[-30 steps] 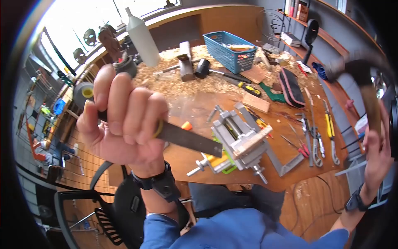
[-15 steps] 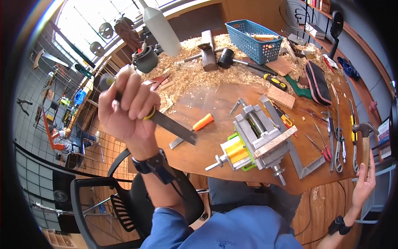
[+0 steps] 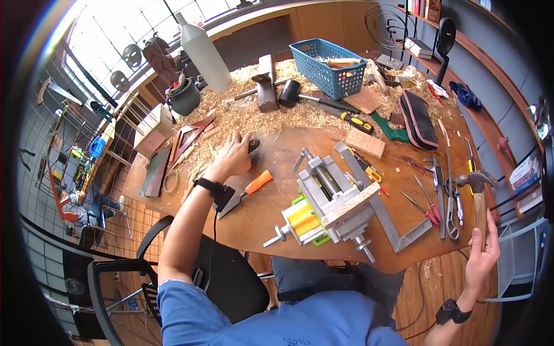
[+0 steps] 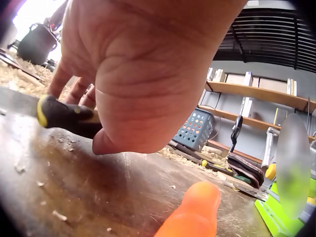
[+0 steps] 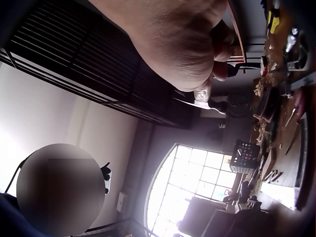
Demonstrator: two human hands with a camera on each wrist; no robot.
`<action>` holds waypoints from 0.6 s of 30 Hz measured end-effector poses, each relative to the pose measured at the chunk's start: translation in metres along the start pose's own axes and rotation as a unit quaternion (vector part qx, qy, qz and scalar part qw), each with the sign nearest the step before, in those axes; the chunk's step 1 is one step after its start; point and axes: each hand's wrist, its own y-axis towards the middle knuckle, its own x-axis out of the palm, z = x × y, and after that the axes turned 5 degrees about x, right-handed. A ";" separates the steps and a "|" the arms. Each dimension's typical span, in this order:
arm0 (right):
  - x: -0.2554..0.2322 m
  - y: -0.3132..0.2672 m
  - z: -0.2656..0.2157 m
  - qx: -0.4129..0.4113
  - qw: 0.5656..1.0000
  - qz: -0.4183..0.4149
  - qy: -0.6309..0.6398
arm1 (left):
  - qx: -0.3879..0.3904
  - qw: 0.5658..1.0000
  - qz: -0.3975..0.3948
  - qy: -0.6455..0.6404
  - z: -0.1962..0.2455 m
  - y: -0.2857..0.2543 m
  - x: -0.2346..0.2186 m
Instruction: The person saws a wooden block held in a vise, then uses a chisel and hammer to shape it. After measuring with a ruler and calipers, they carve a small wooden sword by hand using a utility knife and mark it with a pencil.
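Observation:
My left hand (image 3: 232, 157) is down at the tabletop, its fingers spread out over a black-handled chisel (image 4: 71, 116) with a yellow ring. The thumb touches the handle, whose butt end (image 3: 253, 145) pokes out to the right. Nearer to me lies a chisel with an orange handle (image 3: 259, 181). At the table's right edge my right hand (image 3: 483, 254) grips the wooden handle of a claw hammer (image 3: 479, 199), head up. Between the hands stands a metal vise (image 3: 323, 187) with a wooden strip (image 3: 352, 205) across its front.
Behind the vise are a wood block (image 3: 365, 142), a black mallet (image 3: 289, 93) and a blue basket (image 3: 332, 72) among shavings. A steel square (image 3: 398, 236), pliers and calipers lie right of the vise. A tall white bottle (image 3: 205, 55) stands at the back left. A black chair (image 3: 231, 282) is beside me.
My left hand has brought the black-handled chisel from in front of me down to the table, and its fingers have straightened. The right hand has lowered the hammer and keeps its grip.

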 end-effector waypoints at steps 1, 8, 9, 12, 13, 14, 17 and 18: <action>-0.001 -0.001 0.002 -0.001 1.000 0.000 0.000 | 0.024 0.995 0.093 0.019 0.001 -0.006 0.002; 0.013 0.002 0.011 0.024 0.999 -0.009 0.042 | 0.024 0.992 -0.106 -0.071 0.052 -0.068 -0.036; 0.018 0.002 0.012 0.026 0.998 -0.013 0.056 | 0.038 0.992 -0.102 -0.071 0.052 -0.073 -0.028; 0.029 -0.001 0.018 0.032 0.996 -0.024 0.077 | 0.001 0.994 -0.065 -0.083 0.046 -0.079 -0.025; 0.031 -0.001 0.017 0.037 0.995 -0.031 0.083 | 0.009 0.995 -0.021 -0.096 0.047 -0.080 -0.039; 0.036 -0.003 0.012 0.036 0.996 -0.023 0.083 | 0.024 0.993 0.043 -0.110 0.045 -0.082 -0.056; 0.038 -0.005 0.019 0.047 0.996 -0.024 0.068 | 0.015 0.949 0.225 -0.220 0.070 -0.091 -0.137; 0.040 -0.006 0.020 0.050 0.996 -0.026 0.066 | 0.022 0.923 0.258 -0.286 0.062 -0.091 -0.155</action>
